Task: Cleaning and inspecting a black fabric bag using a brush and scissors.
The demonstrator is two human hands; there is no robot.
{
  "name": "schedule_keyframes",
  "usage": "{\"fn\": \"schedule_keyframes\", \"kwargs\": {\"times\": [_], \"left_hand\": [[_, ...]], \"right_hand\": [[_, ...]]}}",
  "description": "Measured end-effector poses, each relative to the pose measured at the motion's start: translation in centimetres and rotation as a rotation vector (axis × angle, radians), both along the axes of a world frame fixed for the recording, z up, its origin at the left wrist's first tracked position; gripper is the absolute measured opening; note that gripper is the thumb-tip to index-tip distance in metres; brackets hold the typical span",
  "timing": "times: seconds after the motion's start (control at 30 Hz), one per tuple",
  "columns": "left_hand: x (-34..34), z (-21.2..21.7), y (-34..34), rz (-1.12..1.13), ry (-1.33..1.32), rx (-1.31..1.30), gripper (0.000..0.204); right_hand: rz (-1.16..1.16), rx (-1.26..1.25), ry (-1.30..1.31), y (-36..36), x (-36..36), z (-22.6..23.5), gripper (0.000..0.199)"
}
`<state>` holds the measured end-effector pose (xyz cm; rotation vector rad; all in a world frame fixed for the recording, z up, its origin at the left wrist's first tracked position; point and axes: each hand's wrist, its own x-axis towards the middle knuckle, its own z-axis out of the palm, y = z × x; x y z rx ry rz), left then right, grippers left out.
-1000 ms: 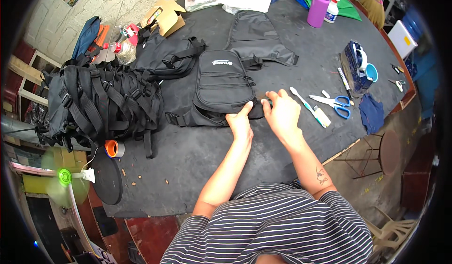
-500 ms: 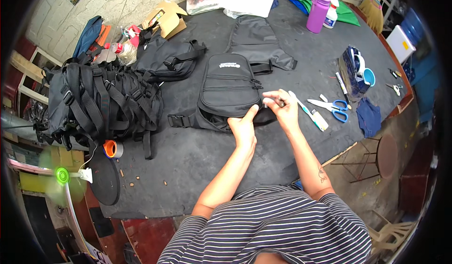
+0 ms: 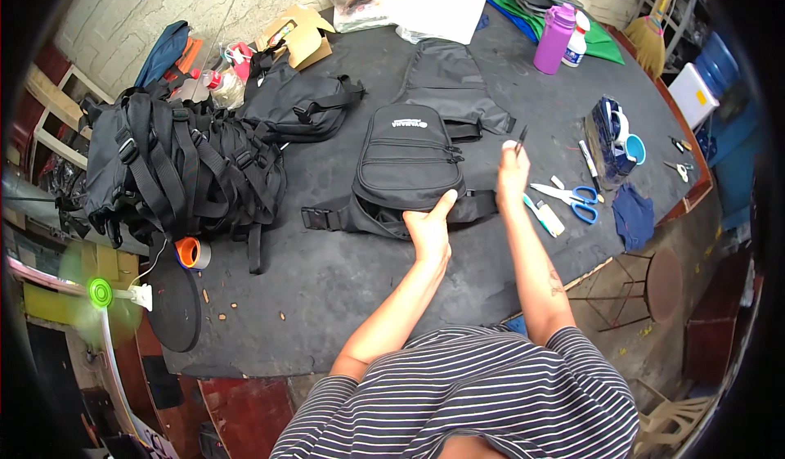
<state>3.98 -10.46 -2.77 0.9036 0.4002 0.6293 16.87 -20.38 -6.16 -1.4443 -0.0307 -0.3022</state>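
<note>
The black bag point(image 3: 409, 161) lies on the table point(image 3: 352, 303) at the centre of the frame. The left hand point(image 3: 428, 230) grips its lower right corner, thumb on top, remaining fingers mostly hidden. The right hand point(image 3: 513, 174), right of centre, has its fingers closed on a thin dark tool point(image 3: 522, 137), kind unclear. Scissors point(image 3: 570, 195) lie just right of that hand.
</note>
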Motion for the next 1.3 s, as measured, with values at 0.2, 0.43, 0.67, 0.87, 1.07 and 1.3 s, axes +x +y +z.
{"fn": "schedule_keyframes", "kwargs": {"times": [0.2, 0.43, 0.67, 0.87, 1.07, 1.3], "left_hand": [[0.2, 1.3, 1.0, -0.011, -0.069, -0.071, 0.029], [0.6, -0.7, 0.5, 0.057, -0.032, 0.052, 0.018], [0.7, -0.8, -0.6, 0.153, 0.003, 0.116, 0.013], [0.8, -1.0, -0.7, 0.166, 0.001, 0.154, 0.013], [1.0, -1.9, -0.9, 0.171, 0.024, 0.194, 0.016], [1.0, -2.1, -0.4, 0.175, 0.055, 0.239, 0.013]], "right_hand": [[0.307, -0.075, 0.212, -1.2, -3.5, 1.9, 0.038], [0.168, -0.858, -0.016, -1.8, -8.0, 8.7, 0.03], [0.079, -0.969, -0.159, -1.1, -7.9, 8.2, 0.02], [0.055, -1.04, -0.221, -0.6, -8.1, 8.5, 0.02], [-0.005, -1.211, -0.328, 0.7, -10.2, 9.7, 0.015], [0.025, -1.08, -0.305, 0.3, -10.6, 10.0, 0.016]]}}
